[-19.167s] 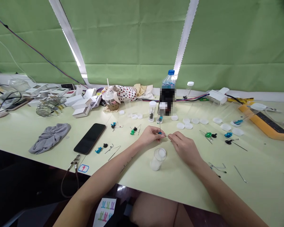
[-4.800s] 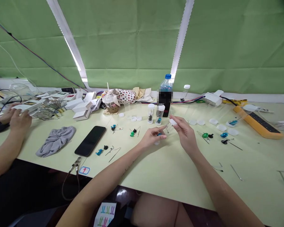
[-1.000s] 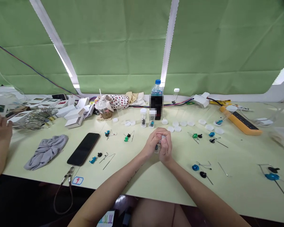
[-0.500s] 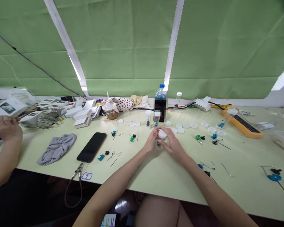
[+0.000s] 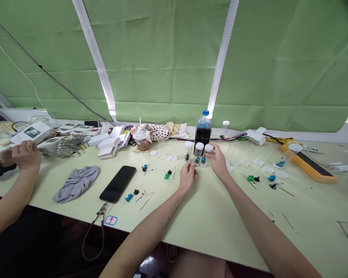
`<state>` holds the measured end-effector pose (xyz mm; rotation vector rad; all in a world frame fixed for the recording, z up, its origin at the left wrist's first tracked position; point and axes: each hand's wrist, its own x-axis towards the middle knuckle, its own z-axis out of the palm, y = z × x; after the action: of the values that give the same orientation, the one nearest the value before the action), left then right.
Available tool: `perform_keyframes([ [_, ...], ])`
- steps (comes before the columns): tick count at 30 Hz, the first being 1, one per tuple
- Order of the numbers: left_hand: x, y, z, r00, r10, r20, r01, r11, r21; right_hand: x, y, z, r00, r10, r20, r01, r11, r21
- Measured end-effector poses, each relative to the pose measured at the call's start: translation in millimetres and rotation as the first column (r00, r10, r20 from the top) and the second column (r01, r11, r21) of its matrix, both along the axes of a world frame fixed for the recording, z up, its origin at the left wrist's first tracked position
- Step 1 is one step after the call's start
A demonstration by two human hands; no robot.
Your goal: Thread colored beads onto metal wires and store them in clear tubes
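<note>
My right hand [image 5: 217, 160] grips a clear vial by its white cap [image 5: 208, 148]. A small blue part [image 5: 203, 159] shows inside, near the vial's bottom. This vial stands beside another capped vial [image 5: 199, 150], which also has a blue part in it. To their left is a third capped vial [image 5: 188, 148] with a dark part inside. My left hand [image 5: 188, 177] rests on the table just in front of the vials, its fingers curled together. Whether anything is in those fingers is hidden.
White caps [image 5: 244, 163] lie to the right. Small coloured parts and bent wires [image 5: 166, 175] lie in groups. A black phone [image 5: 118, 184], grey cloth [image 5: 77, 183], bottle [image 5: 203, 127] and orange power strip [image 5: 310, 164] are around. At left is another person's hand [image 5: 26, 154].
Both hands were around one vial in front of the others. My right hand has brought it into the row, and my left hand has come off it. The view has shifted slightly.
</note>
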<state>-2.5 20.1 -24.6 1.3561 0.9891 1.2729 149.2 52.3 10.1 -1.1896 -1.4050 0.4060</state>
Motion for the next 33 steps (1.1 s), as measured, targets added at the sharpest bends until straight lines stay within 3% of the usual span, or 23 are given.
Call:
perform_keyframes([
  [8, 3, 5, -1.3, 0.997, -0.019, -0.069, 0.021, 1.000, 0.022, 13, -3, -5.9, 0.999, 0.042, 0.027, -0.041, 0.999, -0.033],
  [10, 3, 4, -1.9, 0.997, -0.019, -0.072, 0.020, 1.000, 0.020, 20, -8, -0.7, 0.995, 0.003, 0.101, -0.002, 1.000, -0.008],
  [12, 2, 4, -2.3, 0.997, -0.023, -0.071, 0.024, 1.000, 0.011, 31, -15, 9.0, 0.969, -0.145, 0.198, 0.133, 0.988, 0.074],
  [15, 2, 3, -2.3, 0.997, -0.034, -0.065, 0.035, 0.999, 0.004, 53, -24, 28.6, 0.810, -0.437, 0.392, 0.372, 0.899, 0.232],
  [17, 2, 3, -1.9, 0.997, -0.041, -0.064, 0.041, 0.999, 0.003, 67, -25, 39.8, 0.675, -0.527, 0.516, 0.445, 0.849, 0.284],
  [20, 2, 3, -1.2, 0.997, -0.042, -0.058, 0.042, 0.999, -0.001, 81, -22, 46.6, 0.578, -0.485, 0.657, 0.479, 0.853, 0.209],
  [25, 1, 3, -1.7, 0.997, -0.052, -0.052, 0.051, 0.999, -0.010, 88, -12, 36.9, 0.517, -0.335, 0.788, 0.479, 0.876, 0.058],
  [29, 0, 3, -3.8, 0.997, -0.035, -0.062, 0.035, 0.999, 0.000, 88, -12, 35.8, 0.546, -0.318, 0.775, 0.454, 0.890, 0.046],
  [33, 2, 5, -5.7, 0.997, -0.049, -0.053, 0.049, 0.999, 0.009, 87, -21, 46.9, 0.584, -0.373, 0.720, 0.449, 0.888, 0.096],
])
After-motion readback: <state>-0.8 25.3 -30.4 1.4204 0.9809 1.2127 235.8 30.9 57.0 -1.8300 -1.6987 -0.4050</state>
